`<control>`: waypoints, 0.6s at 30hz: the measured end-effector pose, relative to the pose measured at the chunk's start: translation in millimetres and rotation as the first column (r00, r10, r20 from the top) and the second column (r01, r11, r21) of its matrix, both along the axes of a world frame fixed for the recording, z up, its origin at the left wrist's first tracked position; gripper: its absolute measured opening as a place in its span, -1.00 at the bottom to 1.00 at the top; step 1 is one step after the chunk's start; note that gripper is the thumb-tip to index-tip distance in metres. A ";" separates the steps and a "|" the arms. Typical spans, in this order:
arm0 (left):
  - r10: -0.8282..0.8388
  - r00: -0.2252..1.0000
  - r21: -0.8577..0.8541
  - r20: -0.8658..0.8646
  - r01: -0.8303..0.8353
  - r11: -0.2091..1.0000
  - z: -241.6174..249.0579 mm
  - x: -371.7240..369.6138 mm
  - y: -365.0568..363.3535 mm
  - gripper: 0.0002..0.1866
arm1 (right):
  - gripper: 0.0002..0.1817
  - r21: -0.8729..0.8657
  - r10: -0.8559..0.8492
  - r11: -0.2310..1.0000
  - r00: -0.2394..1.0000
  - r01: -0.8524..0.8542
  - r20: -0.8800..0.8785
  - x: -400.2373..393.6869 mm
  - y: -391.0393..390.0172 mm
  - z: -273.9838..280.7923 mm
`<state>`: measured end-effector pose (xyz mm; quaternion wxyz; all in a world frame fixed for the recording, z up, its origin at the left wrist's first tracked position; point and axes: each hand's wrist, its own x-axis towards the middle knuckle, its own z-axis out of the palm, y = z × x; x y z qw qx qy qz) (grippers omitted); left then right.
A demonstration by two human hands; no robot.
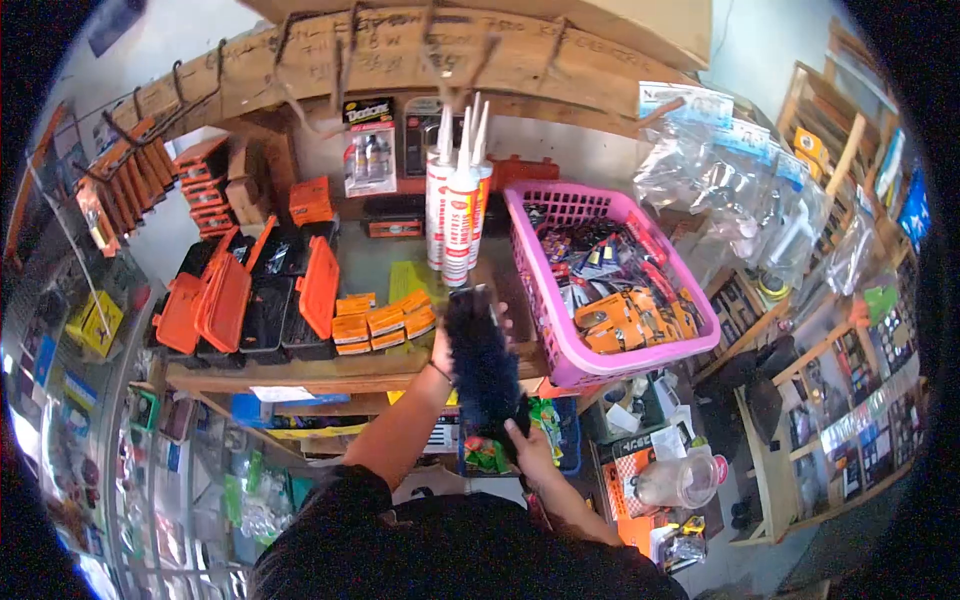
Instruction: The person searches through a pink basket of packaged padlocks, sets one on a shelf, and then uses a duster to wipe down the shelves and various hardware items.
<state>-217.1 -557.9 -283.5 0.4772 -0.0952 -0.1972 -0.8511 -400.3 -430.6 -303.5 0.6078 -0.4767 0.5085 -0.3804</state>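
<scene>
My right hand grips the lower end of a dark, bristly brush, which points up and away from me. Behind the bristles is my left hand, its fingertips showing at the far side. It is closed around something dark, mostly covered by the brush, so I cannot make out what it is. Just beyond stand several white sealant tubes with pointed nozzles. Small orange boxes lie left of my hands, and a pink basket full of small packets sits to the right.
Black cases with orange lids stand on the left of the wooden shelf. Metal hooks line a board above. Clear plastic bags hang at the right. Below stands a clear plastic jar; glass display cases flank both sides.
</scene>
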 end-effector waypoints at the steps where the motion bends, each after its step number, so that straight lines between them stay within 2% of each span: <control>1: 0.097 0.994 0.128 0.041 -0.101 0.987 18.6 -4.1 9.7 -0.25 | -0.78 0.126 -0.075 0.990 0.993 0.064 0.087 2.8 -0.1 11.9; 2: 0.184 0.979 0.247 0.091 -0.201 0.948 29.7 -7.0 13.3 -0.25 | -0.78 0.126 -0.069 0.990 0.994 0.059 0.081 4.9 -0.9 16.6; 4: 0.195 0.979 0.213 0.062 -0.204 0.956 21.1 -7.1 5.8 -0.24 | -0.80 0.040 -0.074 0.996 0.997 0.074 0.009 9.4 -2.6 23.5; 5: 0.162 0.986 0.175 0.042 -0.167 0.970 14.5 -6.1 5.8 -0.25 | -0.81 0.139 -0.040 0.990 0.995 0.027 0.091 11.4 -1.2 28.5; 6: 0.127 0.992 0.138 0.023 -0.129 0.982 11.3 -4.8 6.5 -0.27 | -0.81 0.142 -0.044 0.989 0.995 0.031 0.085 11.5 -2.0 27.2; 7: 0.008 0.999 0.047 0.040 -0.010 0.999 10.7 0.3 2.0 -0.31 | -0.82 0.108 -0.054 0.993 0.993 0.043 0.104 11.2 -3.1 24.5; 8: 0.002 0.999 0.052 0.036 -0.004 0.999 8.9 -2.2 -1.0 -0.31 | -0.82 0.075 -0.064 0.996 0.990 0.055 0.124 10.5 -3.8 23.1; 9: 0.125 0.987 0.137 0.104 -0.139 0.981 29.1 -7.9 8.6 -0.35 | -0.82 0.217 -0.125 0.972 0.978 0.087 0.167 9.0 -3.9 30.2; 10: 0.236 0.954 0.211 0.185 -0.273 0.939 39.7 -11.5 14.0 -0.39 | -0.82 0.224 -0.136 0.970 0.976 0.096 0.168 8.0 -3.6 30.3; 12: 0.232 0.958 0.224 0.167 -0.267 0.937 29.8 -12.0 10.2 -0.41 | -0.82 0.121 -0.087 0.990 0.982 0.067 0.168 8.1 -2.5 29.2; 13: 0.221 0.970 0.131 0.102 -0.234 0.963 21.4 -11.1 9.9 -0.40 | -0.81 0.256 -0.057 0.966 0.990 0.022 0.131 6.5 -1.7 30.6; 14: 0.201 0.979 0.035 0.037 -0.202 0.979 13.9 -9.3 7.1 -0.40 | -0.81 0.259 -0.076 0.965 0.987 0.036 0.144 6.1 -1.1 32.3; 15: 0.106 0.994 0.128 0.000 -0.106 0.986 20.8 -8.5 6.4 -0.40 | -0.81 0.183 -0.080 0.982 0.987 0.054 0.137 5.8 -0.7 34.0; 16: 0.091 0.996 0.129 0.012 -0.092 0.987 26.6 -10.8 7.5 -0.40 | -0.81 0.106 -0.082 0.992 0.988 0.069 0.128 4.8 -0.1 34.1; 18: 0.267 0.957 0.218 0.117 -0.287 0.933 42.1 -15.8 13.7 -0.49 | -0.81 0.133 -0.160 0.981 0.975 0.141 0.152 4.9 0.1 28.7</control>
